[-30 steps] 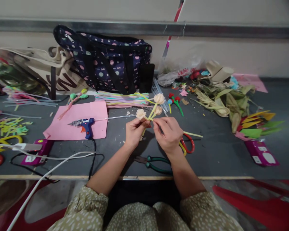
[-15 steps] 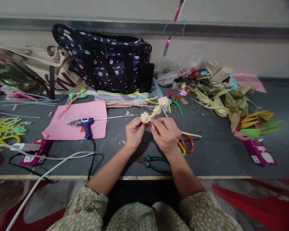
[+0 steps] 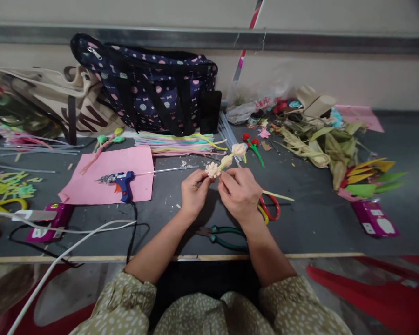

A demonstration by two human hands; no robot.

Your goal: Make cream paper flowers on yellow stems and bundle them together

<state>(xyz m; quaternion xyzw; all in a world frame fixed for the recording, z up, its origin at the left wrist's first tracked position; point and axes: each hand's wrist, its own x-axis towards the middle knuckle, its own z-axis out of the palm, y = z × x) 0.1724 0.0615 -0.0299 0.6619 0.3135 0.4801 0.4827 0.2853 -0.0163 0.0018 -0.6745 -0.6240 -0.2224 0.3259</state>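
Both my hands meet above the grey table (image 3: 310,218) around a small bunch of cream paper flowers (image 3: 226,160) on yellow-green stems. My left hand (image 3: 193,193) pinches the stems just under one bloom. My right hand (image 3: 240,193) is closed round the stems beside it. The blooms point away from me, up and to the right. A pale green strip (image 3: 277,196) sticks out to the right from under my right hand.
Green-handled pliers (image 3: 223,235) lie under my wrists and red-and-yellow scissors (image 3: 270,209) at the right. A blue glue gun (image 3: 120,181) rests on pink paper (image 3: 108,174). Bags (image 3: 150,88), coloured straws (image 3: 178,142), dried husks (image 3: 321,146) and cables (image 3: 73,230) crowd the table.
The flower bunch has dropped lower and tilted to the right, with the blooms drawn closer together. Both hands stay closed on the stems and have shifted slightly.
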